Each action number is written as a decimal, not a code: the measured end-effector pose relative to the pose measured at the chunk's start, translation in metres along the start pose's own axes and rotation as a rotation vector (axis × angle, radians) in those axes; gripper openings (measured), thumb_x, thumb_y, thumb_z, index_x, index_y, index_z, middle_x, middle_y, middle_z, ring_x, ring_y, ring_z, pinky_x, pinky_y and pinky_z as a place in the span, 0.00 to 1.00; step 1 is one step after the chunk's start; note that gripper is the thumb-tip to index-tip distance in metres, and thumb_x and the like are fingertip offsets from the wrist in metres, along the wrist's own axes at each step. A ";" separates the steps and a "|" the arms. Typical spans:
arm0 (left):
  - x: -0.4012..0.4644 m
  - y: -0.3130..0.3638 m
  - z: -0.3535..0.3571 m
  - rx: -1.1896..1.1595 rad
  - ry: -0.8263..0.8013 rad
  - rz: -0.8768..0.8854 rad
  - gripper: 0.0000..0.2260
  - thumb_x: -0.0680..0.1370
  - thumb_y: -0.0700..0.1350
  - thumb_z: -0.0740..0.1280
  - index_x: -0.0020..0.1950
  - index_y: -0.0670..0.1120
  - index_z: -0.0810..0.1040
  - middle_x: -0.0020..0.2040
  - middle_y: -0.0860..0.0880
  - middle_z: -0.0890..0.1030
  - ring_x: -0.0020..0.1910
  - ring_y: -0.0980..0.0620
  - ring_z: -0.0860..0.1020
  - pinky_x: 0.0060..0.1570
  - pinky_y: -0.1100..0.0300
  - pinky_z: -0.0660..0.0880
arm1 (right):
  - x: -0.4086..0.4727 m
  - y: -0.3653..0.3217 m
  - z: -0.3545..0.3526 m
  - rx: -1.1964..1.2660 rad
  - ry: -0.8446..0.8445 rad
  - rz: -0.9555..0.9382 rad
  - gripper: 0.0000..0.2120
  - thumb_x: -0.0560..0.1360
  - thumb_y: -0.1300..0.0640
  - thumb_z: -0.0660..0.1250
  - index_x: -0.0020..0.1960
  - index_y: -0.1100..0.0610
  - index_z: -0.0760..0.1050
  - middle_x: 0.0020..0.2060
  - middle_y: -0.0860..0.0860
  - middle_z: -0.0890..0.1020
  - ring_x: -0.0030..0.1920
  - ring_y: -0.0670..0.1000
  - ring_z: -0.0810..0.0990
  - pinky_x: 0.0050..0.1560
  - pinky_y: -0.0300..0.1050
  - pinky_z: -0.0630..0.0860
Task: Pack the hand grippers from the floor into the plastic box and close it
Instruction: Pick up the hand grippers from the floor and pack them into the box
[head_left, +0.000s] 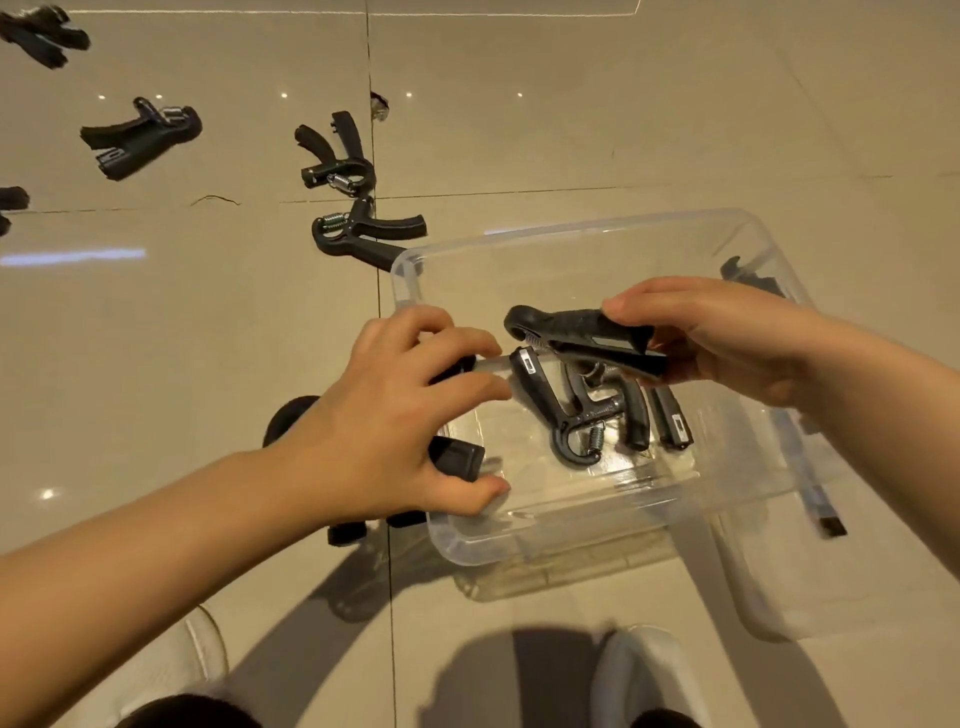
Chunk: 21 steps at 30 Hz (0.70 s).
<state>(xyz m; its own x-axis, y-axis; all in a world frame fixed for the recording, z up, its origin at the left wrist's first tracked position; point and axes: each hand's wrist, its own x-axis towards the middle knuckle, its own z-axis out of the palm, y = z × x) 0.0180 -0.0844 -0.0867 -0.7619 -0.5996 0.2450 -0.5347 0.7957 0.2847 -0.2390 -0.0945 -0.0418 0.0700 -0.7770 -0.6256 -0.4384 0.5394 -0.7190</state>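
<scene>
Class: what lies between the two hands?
In the head view, between left hand and right hand: the plastic box's rim and the held hand gripper.

Glossy beige tiled floor, dark grout lines, hairline crack at 10 o'clock, ceiling-light reflections.

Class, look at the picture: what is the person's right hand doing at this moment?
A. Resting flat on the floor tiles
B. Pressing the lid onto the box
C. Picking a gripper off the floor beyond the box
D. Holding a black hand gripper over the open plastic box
D: the right hand holds a black hand gripper above the open plastic box, where other grippers already lie.
</scene>
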 end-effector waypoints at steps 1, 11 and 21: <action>-0.001 0.003 0.005 0.031 -0.006 0.000 0.23 0.67 0.63 0.67 0.52 0.49 0.81 0.59 0.48 0.78 0.58 0.42 0.72 0.55 0.45 0.68 | 0.001 0.002 0.002 0.007 0.002 0.012 0.13 0.75 0.49 0.64 0.54 0.57 0.77 0.43 0.54 0.81 0.42 0.50 0.79 0.47 0.47 0.76; -0.022 -0.006 0.013 -0.062 -0.011 -0.161 0.24 0.71 0.65 0.62 0.57 0.50 0.80 0.67 0.45 0.70 0.67 0.44 0.66 0.64 0.47 0.65 | 0.009 0.018 0.025 0.131 -0.002 0.081 0.10 0.76 0.50 0.65 0.49 0.57 0.76 0.37 0.54 0.79 0.42 0.55 0.77 0.53 0.55 0.75; -0.028 -0.006 0.019 -0.158 0.048 -0.241 0.21 0.71 0.64 0.62 0.56 0.53 0.81 0.63 0.47 0.70 0.69 0.47 0.62 0.54 0.48 0.75 | 0.036 0.020 0.060 0.433 -0.061 0.288 0.11 0.78 0.50 0.61 0.53 0.57 0.73 0.45 0.61 0.80 0.44 0.60 0.80 0.44 0.53 0.79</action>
<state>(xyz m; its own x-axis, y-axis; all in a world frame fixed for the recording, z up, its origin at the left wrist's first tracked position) 0.0357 -0.0708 -0.1130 -0.5999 -0.7759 0.1953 -0.6314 0.6090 0.4801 -0.1911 -0.0926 -0.0968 0.0588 -0.5641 -0.8236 -0.0381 0.8232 -0.5665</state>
